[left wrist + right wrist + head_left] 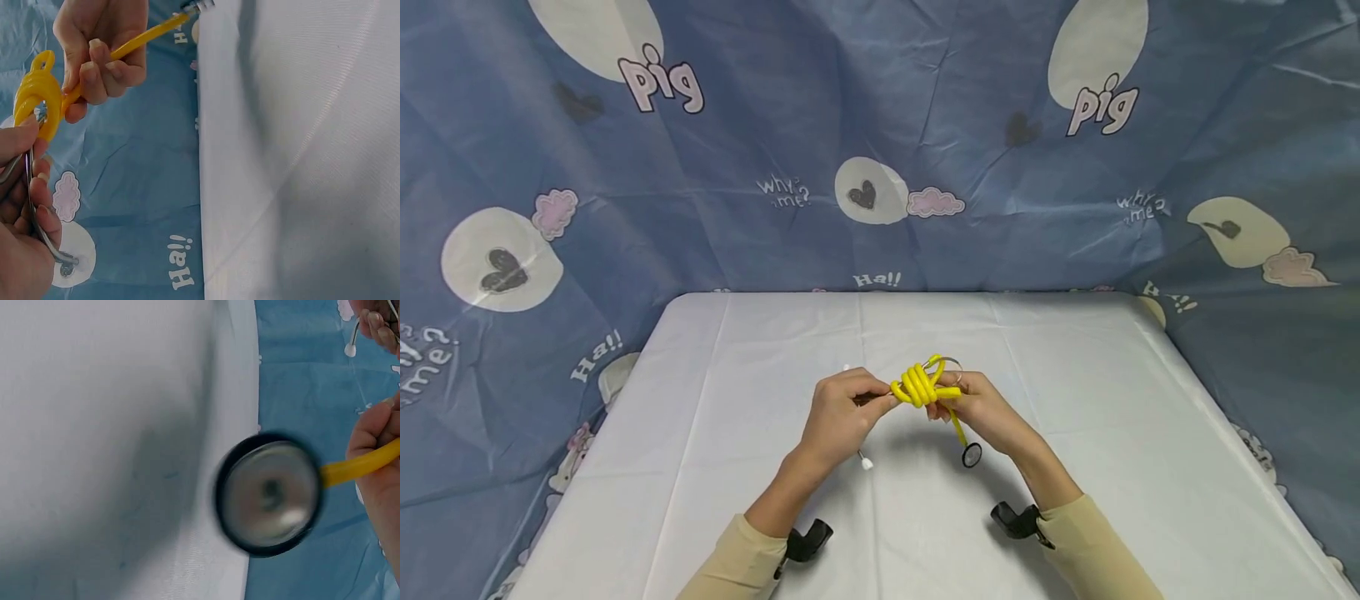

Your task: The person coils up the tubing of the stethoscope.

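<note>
A stethoscope with yellow tubing (919, 385) is held above the table between both hands. Its tubing is wound in several tight loops. My left hand (844, 417) pinches the metal ear tubes (32, 212) at the left end of the coil, and a white ear tip (867, 463) sticks out below that hand. At the coil's right side, my right hand (985, 414) grips the tubing, its fingers curled round it in the left wrist view. Below the right hand hangs the round chest piece (972, 455), black-rimmed and large but blurred in the right wrist view (270, 495).
A white cloth covers the table (760, 350). Blue printed fabric (880, 108) rises behind it and along both sides. Black wrist mounts (808, 540) sit at the beige sleeves (1097, 542).
</note>
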Available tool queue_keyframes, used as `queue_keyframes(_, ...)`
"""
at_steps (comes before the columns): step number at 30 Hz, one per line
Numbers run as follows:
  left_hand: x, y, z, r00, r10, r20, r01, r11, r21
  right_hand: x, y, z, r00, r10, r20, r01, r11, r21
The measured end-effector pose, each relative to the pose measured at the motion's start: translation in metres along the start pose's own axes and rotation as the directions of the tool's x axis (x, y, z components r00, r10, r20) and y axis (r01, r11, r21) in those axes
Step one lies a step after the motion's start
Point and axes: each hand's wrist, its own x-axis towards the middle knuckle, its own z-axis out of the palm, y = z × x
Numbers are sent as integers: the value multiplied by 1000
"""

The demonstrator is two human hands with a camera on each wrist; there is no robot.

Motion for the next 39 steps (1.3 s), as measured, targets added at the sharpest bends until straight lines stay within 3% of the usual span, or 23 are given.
queue_keyframes(12, 1, -5, -9, 998, -61, -30, 65, 990, 124, -16, -3, 18, 1000, 1, 5, -1, 992, -123)
queue_keyframes(17, 1, -9, -11, 998, -35, -50, 43, 985, 169, -25, -3, 29, 997, -3, -79, -8, 990, -141)
queue_keyframes(20, 0, -11, -11, 998, -23, -56, 33, 984, 178, -31, -4, 33, 988, 3, -156, -18, 995, -95)
queue_keyframes(23, -2, -14, -11, 999, -13, -45, 21, 982, 188, -36, -3, 35, 984, -34, -177, 29, 999, -32)
queue_keyframes(28, -4, -17, -9, 999, -5, -48, 15, 978, 209, -41, 0, 34, 982, -165, -91, 170, 984, 47)
queue_keyframes(32, -7, -17, -7, 999, 21, -45, -11, 976, 219, -44, 1, 35, 969, -245, -34, 247, 958, 145)
queue_keyframes(39, -10, -17, -3, 990, 135, -52, -114, 949, 293, -44, 1, 41, 959, -283, -13, 280, 940, 195)
